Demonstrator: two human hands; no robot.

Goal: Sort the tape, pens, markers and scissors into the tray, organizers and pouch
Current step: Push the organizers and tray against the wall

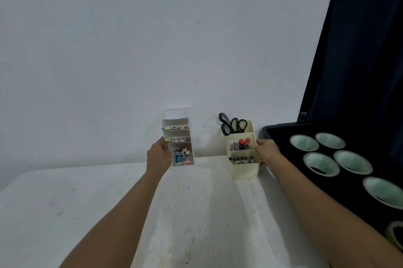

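Two desk organizers stand at the far edge of a white table, against a pale wall. The white organizer, at about twelve o'clock from the viewer, is tall and stepped, with four tiers. Its upper tiers hold rows of markers with coloured caps; the lowest tier holds small boxed items too blurred to name.

The left hand grips this organizer's left side, fingers curled round its edge at the middle tiers, thumb hidden behind.

At about one o'clock stands the cream organizer, also stepped. Black-handled scissors stick up from its back compartment. The middle compartment holds upright markers, two with orange-red caps. The front compartment holds a row of dark-tipped pens.

The right hand holds the cream organizer's right side, fingers wrapped against its wall, close to the tray.

At about two to three o'clock lies a black tray, just beside the cream organizer. Rolls of tape with pale green cores lie flat in it, well spaced. Behind the tray hangs a dark blue curtain.
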